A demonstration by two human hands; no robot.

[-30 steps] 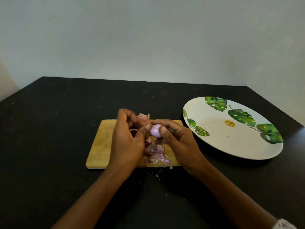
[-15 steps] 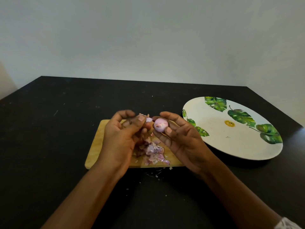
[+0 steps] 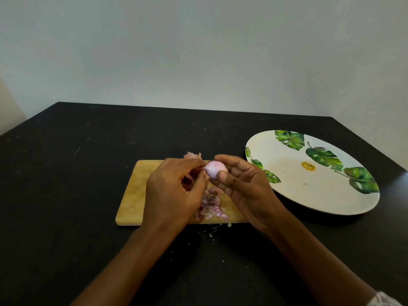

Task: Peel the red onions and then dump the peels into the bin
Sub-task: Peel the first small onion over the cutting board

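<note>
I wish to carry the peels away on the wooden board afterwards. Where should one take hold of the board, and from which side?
Probably by its bare left short edge, coming from the left. The wooden board lies flat on the table, and the peels sit toward its right front, so a hold hooked under the left edge would disturb nothing. Keep it level.

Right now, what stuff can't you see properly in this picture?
- Bin: nowhere in the head view.
- Onion: its far side sits behind fingers of the right hand; the left hand pinches one end and covers it.
- Cutting board: middle hidden under both hands.
- Peels: partly under the left hand.
- Yellow mark on the plate: too small to identify.
- Pale cuff: cut off by the bottom right corner.
</note>
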